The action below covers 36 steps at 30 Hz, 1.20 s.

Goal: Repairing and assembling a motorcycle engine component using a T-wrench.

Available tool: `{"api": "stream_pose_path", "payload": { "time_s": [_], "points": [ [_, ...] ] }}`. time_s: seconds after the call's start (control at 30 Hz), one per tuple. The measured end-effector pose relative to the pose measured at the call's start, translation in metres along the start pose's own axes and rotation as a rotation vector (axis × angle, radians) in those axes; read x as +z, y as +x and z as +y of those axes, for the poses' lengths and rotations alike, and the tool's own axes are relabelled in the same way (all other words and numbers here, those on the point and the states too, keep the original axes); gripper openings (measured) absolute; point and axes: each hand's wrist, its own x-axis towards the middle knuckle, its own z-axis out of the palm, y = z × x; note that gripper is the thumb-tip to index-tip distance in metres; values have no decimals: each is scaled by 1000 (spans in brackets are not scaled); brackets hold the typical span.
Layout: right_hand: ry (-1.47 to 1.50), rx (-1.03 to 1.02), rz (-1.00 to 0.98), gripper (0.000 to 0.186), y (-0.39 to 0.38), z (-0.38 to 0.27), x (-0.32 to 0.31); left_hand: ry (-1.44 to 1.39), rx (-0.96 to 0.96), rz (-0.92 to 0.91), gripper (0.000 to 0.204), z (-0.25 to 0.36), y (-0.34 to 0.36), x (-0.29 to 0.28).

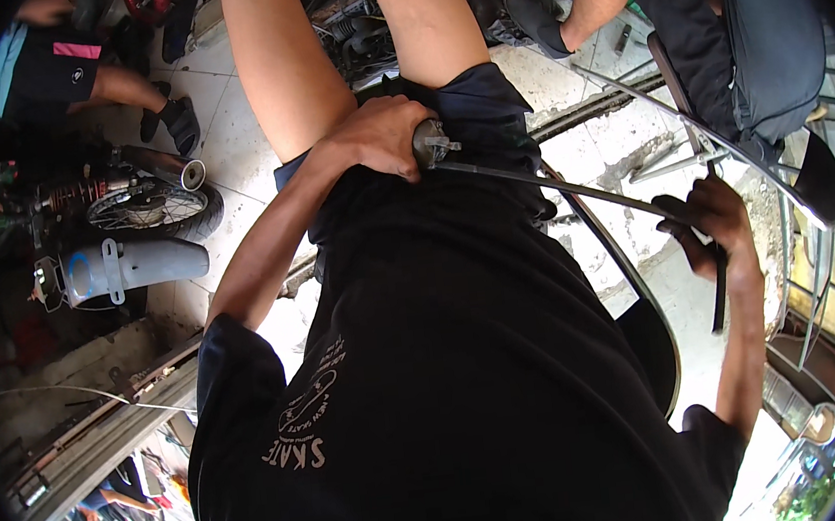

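I am seated, holding a small dark metal fitting point(432, 145) in my left hand point(376, 142), whose fingers curl round it over my lap. A long, thin dark strip or bar point(571, 187) runs from beside that fitting toward the right. My right hand point(710, 222) is closed on the strip at its right part, out to the right of my body. A short dark length point(719, 304) hangs below that hand; whether it is the same strip I cannot tell.
At left are motorcycle parts, including a wheel point(131, 213) and grey fender point(137, 267), and a person's leg point(119, 88). Another person's leg point(594, 2) is at upper right, near metal-framed chairs point(822, 282). A dark motorcycle assembly point(355, 25) lies beyond my legs.
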Motion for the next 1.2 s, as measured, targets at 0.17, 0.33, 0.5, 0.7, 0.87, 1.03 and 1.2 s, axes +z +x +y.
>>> {"api": "stream_pose_path", "payload": {
  "time_s": [0.17,0.33,0.5,0.7,0.87,1.03,1.2],
  "points": [
    [121,87,-34,36,-11,24,12,6,121,-17,46,-2,3,-4],
    [78,74,-28,35,-12,18,15,121,-25,5,48,12,0,-1],
    [41,17,-48,31,-12,23,17,192,-41,34,54,12,2,0],
    [163,97,107,22,18,22,16,102,-37,74,54,2,-5,0],
    [85,48,-3,28,-35,25,42,81,-75,3,64,6,-2,-2],
    [2,-17,71,27,-16,6,32,169,-64,19,59,14,-3,3],
    [-71,14,-23,23,-10,9,27,122,-103,15,58,14,-3,7]
  ]
}}
